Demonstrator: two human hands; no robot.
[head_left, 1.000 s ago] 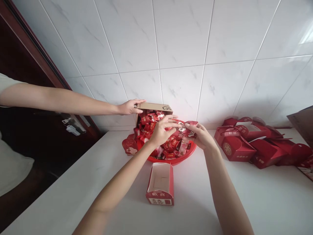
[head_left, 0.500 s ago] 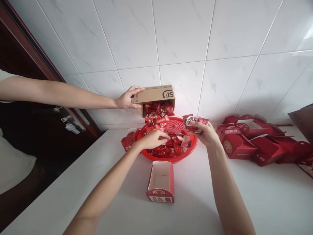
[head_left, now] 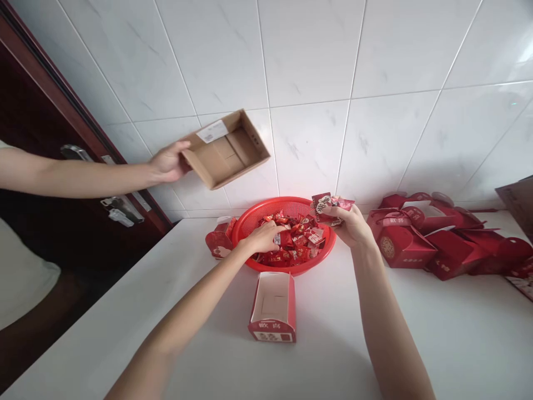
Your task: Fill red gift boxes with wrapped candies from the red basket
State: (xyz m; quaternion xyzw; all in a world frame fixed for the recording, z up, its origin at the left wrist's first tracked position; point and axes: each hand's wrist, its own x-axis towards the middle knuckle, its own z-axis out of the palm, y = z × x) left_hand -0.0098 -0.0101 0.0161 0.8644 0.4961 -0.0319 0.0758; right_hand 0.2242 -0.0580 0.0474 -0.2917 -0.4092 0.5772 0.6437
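Note:
My left hand reaches into the red mesh basket, its fingers curled at a red-wrapped sweet among several others. Over the basket's right rim, my right hand grips a few red packets between thumb and fingers. A small red box, open at the top with a bare white inside, stands on the table in front of the basket. Another person's hand holds a cardboard box tilted in the air, and its visible inside is bare.
Several red boxes are grouped on the right of the white table. One more red box sits left of the basket. Behind are a tiled wall and a dark door at left.
The other person's cardboard box has swung up and left, and the sweets at its opening are now gone from it. My left hand has lowered slightly into the basket; my right hand has hardly moved.

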